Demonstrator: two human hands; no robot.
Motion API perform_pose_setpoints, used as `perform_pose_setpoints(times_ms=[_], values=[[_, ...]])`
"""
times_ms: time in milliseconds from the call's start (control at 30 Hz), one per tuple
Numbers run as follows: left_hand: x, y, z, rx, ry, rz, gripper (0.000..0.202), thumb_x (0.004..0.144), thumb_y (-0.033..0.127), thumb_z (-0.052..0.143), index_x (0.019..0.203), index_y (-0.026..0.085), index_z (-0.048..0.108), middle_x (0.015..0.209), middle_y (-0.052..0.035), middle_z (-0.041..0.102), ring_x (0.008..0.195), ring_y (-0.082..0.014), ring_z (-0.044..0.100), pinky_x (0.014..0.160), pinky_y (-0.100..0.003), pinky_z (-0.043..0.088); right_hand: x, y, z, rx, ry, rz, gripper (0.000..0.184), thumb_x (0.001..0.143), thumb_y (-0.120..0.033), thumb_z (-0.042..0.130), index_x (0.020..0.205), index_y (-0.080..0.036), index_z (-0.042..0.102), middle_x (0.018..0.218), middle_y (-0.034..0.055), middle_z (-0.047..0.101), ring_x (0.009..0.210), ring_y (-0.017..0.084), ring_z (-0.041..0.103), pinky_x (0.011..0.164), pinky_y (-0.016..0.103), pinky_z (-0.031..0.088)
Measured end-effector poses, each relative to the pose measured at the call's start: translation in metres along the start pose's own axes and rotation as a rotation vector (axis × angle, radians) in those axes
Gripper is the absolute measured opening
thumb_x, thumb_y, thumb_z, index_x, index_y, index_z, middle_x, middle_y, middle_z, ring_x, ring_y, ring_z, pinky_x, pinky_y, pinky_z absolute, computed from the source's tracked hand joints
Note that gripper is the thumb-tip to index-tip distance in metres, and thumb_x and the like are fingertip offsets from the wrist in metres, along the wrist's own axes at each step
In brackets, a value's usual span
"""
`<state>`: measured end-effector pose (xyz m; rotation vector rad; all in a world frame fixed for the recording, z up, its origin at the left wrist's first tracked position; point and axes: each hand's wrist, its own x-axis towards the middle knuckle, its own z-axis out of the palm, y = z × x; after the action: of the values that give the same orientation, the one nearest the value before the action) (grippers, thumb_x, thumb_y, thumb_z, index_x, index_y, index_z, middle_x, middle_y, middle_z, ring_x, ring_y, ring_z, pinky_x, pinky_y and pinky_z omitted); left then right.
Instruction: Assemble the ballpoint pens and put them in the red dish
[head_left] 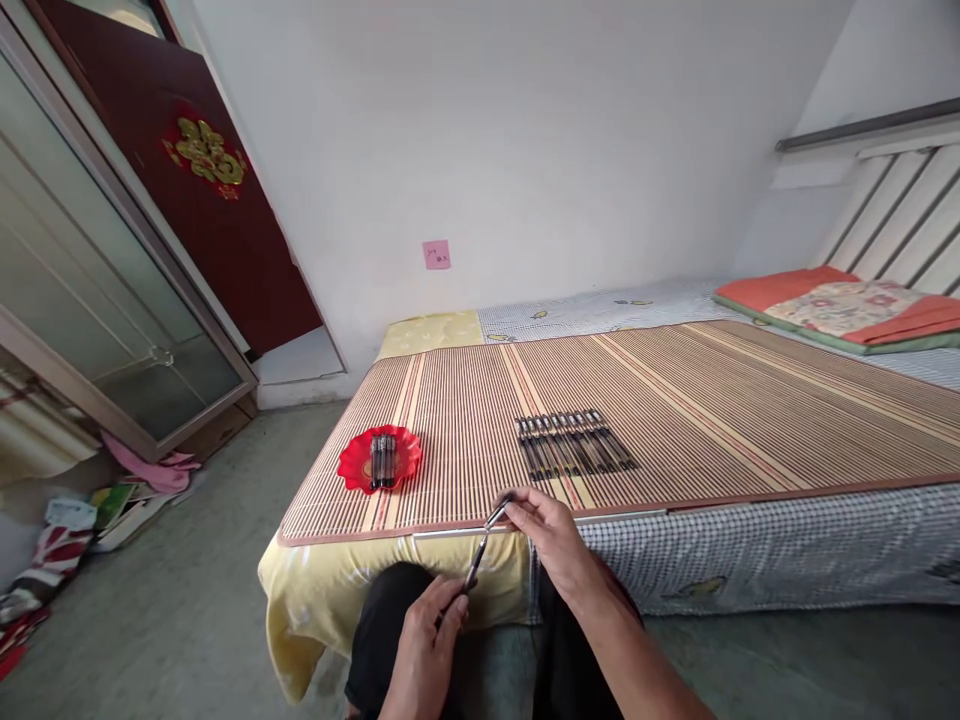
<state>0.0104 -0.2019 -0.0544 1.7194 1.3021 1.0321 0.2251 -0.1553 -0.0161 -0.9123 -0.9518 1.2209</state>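
Note:
Near the front edge of the bed, my left hand [429, 632] is closed around the barrel of a dark pen [475, 564], its tip pointing up and away from me. My right hand [553, 540] pinches a pen cap [498, 511] with a dark end, just above the tip; whether cap and tip touch I cannot tell. Beyond my right hand, several pens [574, 443] lie side by side in a row on the bamboo mat [465, 420]. To the left stands a red scalloped plate [350, 463] with a few more pens [383, 460] in it.
The mat covers a bed with a yellow and checked sheet [675, 560]. A folded orange quilt [847, 305] lies at the right by the white bed rails [900, 210]. A pink note [436, 255] is on the wall. Clothes and books [120, 510] lie at the left.

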Motion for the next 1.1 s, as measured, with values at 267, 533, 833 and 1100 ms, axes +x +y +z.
perform_pose_setpoints(times_ms=[267,533,833,1100], values=[[-0.003,0.008,-0.001,-0.018,-0.053,-0.016,0.045,0.093,0.057,0.059,0.102,0.019,0.081,0.087,-0.0101,0.072,0.078,-0.0234,0.064,0.071,-0.030,0.055,-0.001,-0.007,0.000,-0.048,-0.034,-0.042,0.040,0.078,-0.052,0.082,0.098,-0.018,0.077,0.089,0.0047,0.075,0.081,0.018,0.069,0.076,0.029,0.055],[-0.002,0.013,-0.001,-0.048,-0.083,-0.033,0.044,0.095,0.052,0.055,0.103,0.016,0.079,0.082,-0.0081,0.067,0.075,-0.0222,0.062,0.067,-0.028,0.051,-0.002,-0.008,0.001,-0.147,-0.172,-0.002,0.038,0.080,-0.050,0.080,0.097,-0.017,0.075,0.087,0.0036,0.073,0.083,0.017,0.068,0.079,0.030,0.055],[-0.006,0.009,0.006,-0.208,-0.077,-0.105,0.043,0.088,0.056,0.067,0.093,0.016,0.079,0.070,-0.0040,0.064,0.062,-0.0173,0.057,0.059,-0.025,0.046,-0.013,0.019,0.015,-0.161,-0.219,0.089,0.047,0.079,-0.061,0.077,0.093,-0.017,0.071,0.084,0.0039,0.073,0.077,0.018,0.068,0.068,0.028,0.052],[0.002,0.001,0.012,-0.339,-0.119,-0.209,0.045,0.078,0.058,0.076,0.084,0.013,0.075,0.065,-0.0026,0.064,0.058,-0.0142,0.053,0.057,-0.024,0.042,-0.028,0.068,0.005,-0.162,-0.352,0.191,0.054,0.085,-0.070,0.066,0.092,-0.017,0.071,0.080,0.0045,0.072,0.069,0.017,0.067,0.064,0.028,0.047]])
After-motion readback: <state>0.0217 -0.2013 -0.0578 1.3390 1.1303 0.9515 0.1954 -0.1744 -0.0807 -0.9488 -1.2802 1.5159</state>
